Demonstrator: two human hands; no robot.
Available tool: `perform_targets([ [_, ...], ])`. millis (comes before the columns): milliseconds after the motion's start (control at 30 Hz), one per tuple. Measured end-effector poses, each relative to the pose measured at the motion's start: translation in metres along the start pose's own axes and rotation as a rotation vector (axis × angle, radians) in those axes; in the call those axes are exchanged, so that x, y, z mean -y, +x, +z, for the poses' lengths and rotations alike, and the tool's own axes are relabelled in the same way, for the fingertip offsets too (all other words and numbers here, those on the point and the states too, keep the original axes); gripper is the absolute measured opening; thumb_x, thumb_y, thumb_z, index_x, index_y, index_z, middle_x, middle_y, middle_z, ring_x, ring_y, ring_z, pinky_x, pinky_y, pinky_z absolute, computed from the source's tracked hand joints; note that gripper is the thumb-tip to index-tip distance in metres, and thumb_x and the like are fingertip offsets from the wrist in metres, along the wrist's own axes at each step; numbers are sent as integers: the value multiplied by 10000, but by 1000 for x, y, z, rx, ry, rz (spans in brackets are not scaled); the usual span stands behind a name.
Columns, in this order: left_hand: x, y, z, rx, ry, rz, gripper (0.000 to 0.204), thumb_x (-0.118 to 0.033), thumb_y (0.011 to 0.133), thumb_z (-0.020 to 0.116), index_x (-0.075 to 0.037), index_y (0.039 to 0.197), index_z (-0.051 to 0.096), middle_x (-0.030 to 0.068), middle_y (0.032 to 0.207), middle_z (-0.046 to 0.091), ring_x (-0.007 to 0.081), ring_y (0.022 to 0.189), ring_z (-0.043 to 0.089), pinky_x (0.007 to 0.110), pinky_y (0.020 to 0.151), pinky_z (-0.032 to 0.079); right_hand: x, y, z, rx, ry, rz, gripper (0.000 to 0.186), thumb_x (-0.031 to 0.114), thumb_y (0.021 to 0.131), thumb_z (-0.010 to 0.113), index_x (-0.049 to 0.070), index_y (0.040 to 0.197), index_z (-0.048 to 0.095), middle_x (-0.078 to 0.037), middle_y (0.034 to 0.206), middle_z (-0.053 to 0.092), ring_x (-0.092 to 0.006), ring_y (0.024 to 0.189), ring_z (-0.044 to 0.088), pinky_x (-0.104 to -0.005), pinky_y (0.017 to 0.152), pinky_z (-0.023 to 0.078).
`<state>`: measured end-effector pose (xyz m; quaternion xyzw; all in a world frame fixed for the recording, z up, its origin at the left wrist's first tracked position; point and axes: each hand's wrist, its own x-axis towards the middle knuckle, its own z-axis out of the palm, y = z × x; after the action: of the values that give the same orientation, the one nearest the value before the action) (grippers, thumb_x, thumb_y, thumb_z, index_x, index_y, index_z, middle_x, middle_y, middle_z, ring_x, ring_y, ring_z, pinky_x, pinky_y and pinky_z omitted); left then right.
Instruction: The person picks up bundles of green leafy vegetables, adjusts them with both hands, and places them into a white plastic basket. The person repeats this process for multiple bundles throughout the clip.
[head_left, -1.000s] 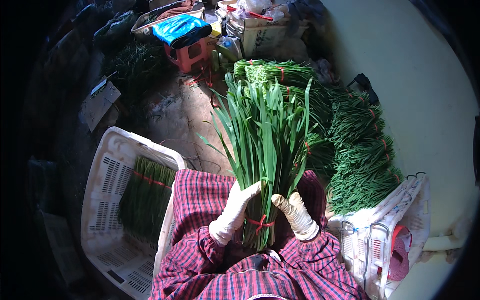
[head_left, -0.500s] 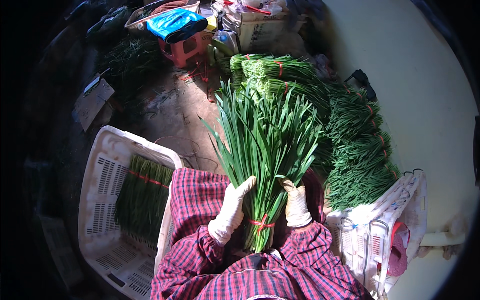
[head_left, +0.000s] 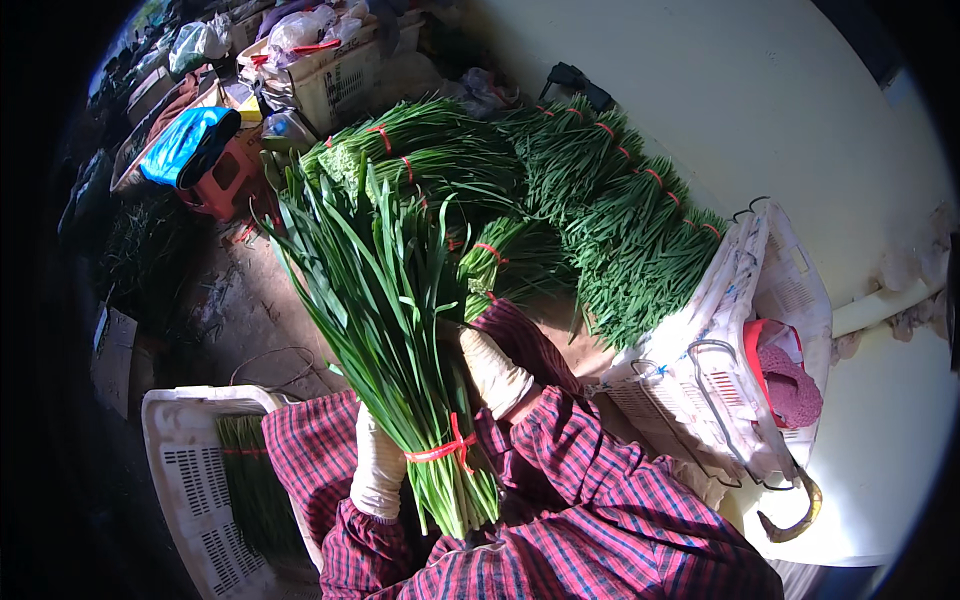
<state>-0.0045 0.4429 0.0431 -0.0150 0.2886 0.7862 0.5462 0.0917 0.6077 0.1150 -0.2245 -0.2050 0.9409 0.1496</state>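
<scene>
A long bunch of flat green leaves (head_left: pixel 365 295), bound near its pale stems with a red tie (head_left: pixel 430 452), leans to the upper left over my lap. My left hand (head_left: pixel 375 470), in a cream glove, grips its left side, the fingers mostly hidden under the leaves. On the other side, my right hand (head_left: pixel 490 368), also gloved, is wrapped behind the bunch at a higher point, its fingertips hidden. Plaid sleeves and cloth (head_left: pixel 600 540) lie around both hands and the stem ends.
Tied green bundles (head_left: pixel 630 270) are piled ahead and right, along a pale wall (head_left: pixel 760 110). A white crate (head_left: pixel 185 500) holding greens is at left; white crates (head_left: pixel 680 380) with a red bag stand right. A red stool (head_left: pixel 225 175), blue plastic (head_left: pixel 185 140) and heaped bags are behind.
The view has turned to the right, shifting the surroundings. The upright bunch now tilts to the upper left; my right hand has moved higher and behind it.
</scene>
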Motion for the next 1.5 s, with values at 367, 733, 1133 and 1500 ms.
perform_targets([
  [367, -6, -3, 14, -229, 31, 125, 400, -397, 927, 592, -62, 1146, 611, 51, 1069, 661, 208, 926, 640, 365, 837, 535, -7, -27, 13, 64, -799, -436, 919, 385, 862, 713, -10, 1496, 177, -144, 1522, 266, -198, 1381, 289, -324, 1138, 239],
  [733, -17, -9, 53, -247, 179, 132, 349, -164, 863, 685, -37, 1173, 587, 15, 1033, 637, 114, 914, 591, 282, 849, 472, -27, -14, -24, -323, -566, -319, 243, 211, 894, 674, 30, 1057, 668, -29, 1010, 673, -105, 890, 626, -246, 769, 492],
  [1133, -19, -5, 54, -134, 245, 117, 333, -221, 872, 681, -50, 1145, 598, 5, 1011, 634, 107, 891, 587, 277, 806, 476, -8, -20, 12, -459, -875, -521, 428, 55, 902, 646, 45, 1306, 505, -62, 1249, 565, -170, 1125, 547, -317, 977, 445],
  [1500, -17, -8, 59, -84, 249, 107, 383, -234, 881, 690, -22, 1178, 575, 24, 1055, 621, 103, 939, 552, 270, 854, 451, 73, 1, 107, 46, -2451, -923, 324, 282, 751, 717, 189, 1059, 680, -39, 1393, 475, -283, 1337, 355, -473, 1137, 208],
])
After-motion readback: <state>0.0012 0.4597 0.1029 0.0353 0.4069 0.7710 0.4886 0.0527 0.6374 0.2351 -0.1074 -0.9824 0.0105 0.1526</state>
